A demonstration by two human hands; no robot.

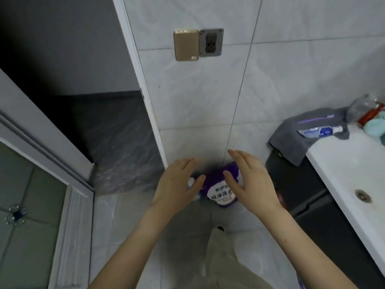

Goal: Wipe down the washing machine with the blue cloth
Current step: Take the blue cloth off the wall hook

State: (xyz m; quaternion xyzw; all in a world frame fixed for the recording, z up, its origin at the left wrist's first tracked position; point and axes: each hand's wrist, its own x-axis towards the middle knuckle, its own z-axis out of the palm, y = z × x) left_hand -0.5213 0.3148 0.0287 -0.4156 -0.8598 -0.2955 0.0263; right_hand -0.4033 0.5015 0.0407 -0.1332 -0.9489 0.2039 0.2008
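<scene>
Left hand (pixel 177 184) and right hand (pixel 248 180) spread above purple bag (pixel 220 195).
Fingers straight, holding nothing; worktop (pixel 337 170) edge at three o'clock, open doorway (pixel 104 132) at ten.

Wall tiles (pixel 198 101) pale grey, faint marbled veining. Socket cover (pixel 186 45) gold; socket (pixel 211 42) beside it dark grey. Detergent bag (pixel 220 190) purple, white label with dark print. Towel (pixel 291 140) mid-grey, one thin purple stripe. Tabletop (pixel 341 163) white. My trousers (pixel 225 263) beige. Door glass (pixel 27 184) greenish.
</scene>
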